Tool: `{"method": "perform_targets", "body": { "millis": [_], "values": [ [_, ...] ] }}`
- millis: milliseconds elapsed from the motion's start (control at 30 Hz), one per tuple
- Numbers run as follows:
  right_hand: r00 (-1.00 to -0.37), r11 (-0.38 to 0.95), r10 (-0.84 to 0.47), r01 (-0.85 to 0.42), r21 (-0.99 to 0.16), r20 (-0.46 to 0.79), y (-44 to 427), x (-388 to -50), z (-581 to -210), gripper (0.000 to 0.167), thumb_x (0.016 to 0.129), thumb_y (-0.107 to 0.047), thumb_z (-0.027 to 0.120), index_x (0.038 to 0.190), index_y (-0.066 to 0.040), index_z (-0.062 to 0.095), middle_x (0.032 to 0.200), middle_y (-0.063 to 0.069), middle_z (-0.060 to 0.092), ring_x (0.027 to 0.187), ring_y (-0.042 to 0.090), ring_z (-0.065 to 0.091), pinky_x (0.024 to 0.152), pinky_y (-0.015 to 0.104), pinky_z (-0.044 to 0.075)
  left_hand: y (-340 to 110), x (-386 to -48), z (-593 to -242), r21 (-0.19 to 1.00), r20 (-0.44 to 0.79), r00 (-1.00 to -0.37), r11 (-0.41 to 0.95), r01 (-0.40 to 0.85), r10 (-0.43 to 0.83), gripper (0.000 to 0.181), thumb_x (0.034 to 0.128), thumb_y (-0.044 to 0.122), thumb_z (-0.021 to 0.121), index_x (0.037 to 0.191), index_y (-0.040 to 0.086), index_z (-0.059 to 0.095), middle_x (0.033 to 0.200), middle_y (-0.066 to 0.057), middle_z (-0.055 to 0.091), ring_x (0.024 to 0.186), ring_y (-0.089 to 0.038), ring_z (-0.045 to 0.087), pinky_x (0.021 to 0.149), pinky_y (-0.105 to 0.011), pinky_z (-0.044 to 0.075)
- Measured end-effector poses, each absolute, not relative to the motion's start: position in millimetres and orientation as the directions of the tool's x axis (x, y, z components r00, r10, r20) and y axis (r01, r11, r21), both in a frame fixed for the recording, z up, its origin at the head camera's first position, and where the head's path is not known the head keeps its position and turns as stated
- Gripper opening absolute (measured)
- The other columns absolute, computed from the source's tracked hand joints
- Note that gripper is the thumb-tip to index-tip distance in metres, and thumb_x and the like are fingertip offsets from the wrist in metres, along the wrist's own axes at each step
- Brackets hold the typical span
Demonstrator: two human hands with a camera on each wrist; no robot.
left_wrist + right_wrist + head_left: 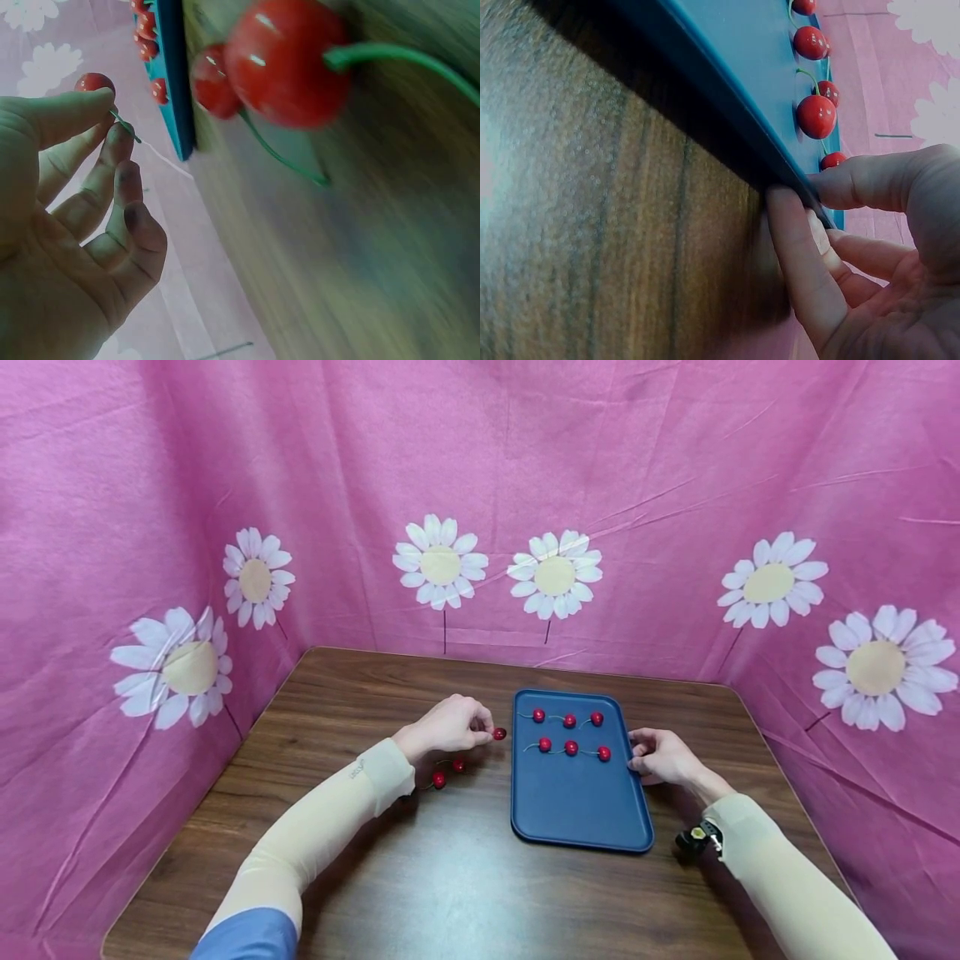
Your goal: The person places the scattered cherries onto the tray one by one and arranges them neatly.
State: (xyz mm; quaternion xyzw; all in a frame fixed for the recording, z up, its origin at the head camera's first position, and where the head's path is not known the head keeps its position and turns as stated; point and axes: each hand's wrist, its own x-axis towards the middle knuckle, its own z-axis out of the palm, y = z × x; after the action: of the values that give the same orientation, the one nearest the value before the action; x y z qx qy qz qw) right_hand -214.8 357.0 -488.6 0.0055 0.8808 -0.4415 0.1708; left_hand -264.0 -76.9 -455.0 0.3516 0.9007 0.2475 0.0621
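Observation:
Between thumb and fingertips my left hand [455, 724] pinches a red cherry [499, 733] with a green stem, just left of the blue tray [581, 802]. In the left wrist view this cherry [95, 82] shows above the thumb tip. My right hand [666, 757] grips the tray's right rim, thumb on top and fingers at the side, as the right wrist view shows. Two rows of stemmed cherries lie in the tray's far half, among them a cherry [571, 748] in the nearer row. Two more cherries sit on the table below the left wrist, one cherry [438, 780] nearer me.
The brown wooden table [450, 893] carries the tray right of its middle. A pink cloth [480, 443] with large white daisies hangs behind and along both sides of the table. A small black device [699, 839] is worn at the right wrist.

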Motion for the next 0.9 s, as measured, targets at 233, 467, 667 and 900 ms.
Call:
{"method": "perform_targets", "body": {
  "millis": [233,467,667,900],
  "values": [
    [-0.942,0.603,-0.147,0.157,-0.782,-0.302,357,-215,-490,0.065,0.101,0.006,0.070,0.159,0.016,0.043,0.101,0.010,0.061,0.089,0.018,0.068,0.082,0.047,0.071,-55,-261,-449,0.511,0.049,-0.727,0.608,0.608,0.685,0.011,0.1047,0.024,0.078,0.098,0.018,0.084,0.088,0.005,0.078,0.079,-0.012,0.064,0.070,-0.028,0.053],
    [-0.944,0.599,-0.150,0.151,-0.786,-0.295,357,-215,-491,0.065,0.100,0.006,0.070,0.159,0.016,0.043,0.100,0.009,0.061,0.085,0.018,0.068,0.079,0.046,0.071,-30,-261,-451,0.507,0.060,-0.683,0.567,0.649,0.728,0.012,0.1040,0.026,0.079,0.098,0.018,0.085,0.088,0.007,0.078,0.080,-0.010,0.064,0.071,-0.024,0.053],
    [-0.943,0.598,-0.154,0.151,-0.788,-0.297,357,-217,-492,0.065,0.100,0.006,0.070,0.159,0.016,0.043,0.101,0.009,0.061,0.086,0.018,0.068,0.080,0.047,0.071,-9,-260,-453,0.498,0.065,-0.659,0.548,0.673,0.750,0.010,0.1040,0.027,0.080,0.097,0.021,0.085,0.088,0.008,0.078,0.079,-0.008,0.067,0.070,-0.021,0.056],
    [-0.941,0.594,-0.149,0.160,-0.788,-0.303,358,-216,-492,0.066,0.100,0.006,0.071,0.159,0.017,0.043,0.101,0.009,0.062,0.089,0.016,0.068,0.079,0.044,0.071,21,-253,-455,0.437,0.044,-0.656,0.576,0.691,0.754,0.010,0.1033,0.029,0.080,0.095,0.026,0.085,0.086,0.010,0.077,0.080,-0.006,0.064,0.068,-0.020,0.051]
  ]
}}
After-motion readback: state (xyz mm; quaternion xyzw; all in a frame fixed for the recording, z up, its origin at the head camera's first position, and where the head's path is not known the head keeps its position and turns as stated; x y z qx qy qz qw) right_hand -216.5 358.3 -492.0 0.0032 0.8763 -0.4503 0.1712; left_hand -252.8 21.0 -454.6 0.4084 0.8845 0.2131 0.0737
